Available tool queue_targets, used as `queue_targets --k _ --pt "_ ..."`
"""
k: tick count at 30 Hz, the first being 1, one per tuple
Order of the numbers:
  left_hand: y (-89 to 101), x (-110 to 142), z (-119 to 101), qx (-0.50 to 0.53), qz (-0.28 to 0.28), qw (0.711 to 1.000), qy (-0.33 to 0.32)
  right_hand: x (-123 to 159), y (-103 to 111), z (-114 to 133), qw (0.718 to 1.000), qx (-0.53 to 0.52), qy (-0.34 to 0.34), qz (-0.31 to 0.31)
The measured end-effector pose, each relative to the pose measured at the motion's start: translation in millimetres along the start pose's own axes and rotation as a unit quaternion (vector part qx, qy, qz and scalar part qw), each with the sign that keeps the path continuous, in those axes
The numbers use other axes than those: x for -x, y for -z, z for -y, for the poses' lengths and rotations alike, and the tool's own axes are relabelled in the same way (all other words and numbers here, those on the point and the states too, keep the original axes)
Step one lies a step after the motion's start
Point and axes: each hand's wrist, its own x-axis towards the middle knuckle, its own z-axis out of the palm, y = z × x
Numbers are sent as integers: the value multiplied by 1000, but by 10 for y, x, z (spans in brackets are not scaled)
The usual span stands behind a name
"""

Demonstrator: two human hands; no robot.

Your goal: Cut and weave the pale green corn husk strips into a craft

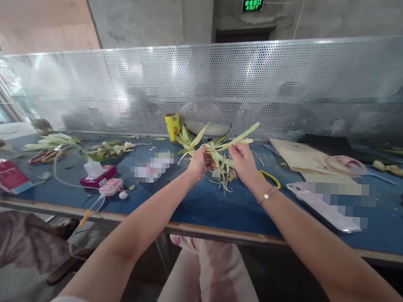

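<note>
Pale green woven bundle of leaf strips (223, 162) held between two hands over a blue tabletop (182, 208).
The left hand (199, 163) has its fingers closed on the bundle's left side; the right hand (244, 161) pinches a strip at its right. Behind stands a yellow printed cylinder (172, 127); a yellow curved handle (270, 180) lies beside the right wrist, a pale flat phone (314, 202) farther right.

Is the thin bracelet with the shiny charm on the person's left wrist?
No, the bracelet circles the right wrist, behind the right hand pinching pale green leaf strips.
</note>
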Motion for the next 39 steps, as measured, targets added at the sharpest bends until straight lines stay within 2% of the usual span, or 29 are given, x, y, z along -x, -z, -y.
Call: queue_targets --k 8,13,28,34,39 --pt "3 8 -77 36 -22 999 23 -4 -12 0 1000 -23 2 -9" --pt "10 -5 -100 59 -41 997 16 -21 -6 -18 999 -35 18 -4" --pt "127 -121 -96 65 -50 997 -4 35 3 99 994 -82 -6 73" --pt "100 -54 -92 30 -55 998 -22 42 -54 18 994 -60 1 87" --pt "63 -24 -104 10 -37 999 -8 44 -111 -73 989 -46 16 141"
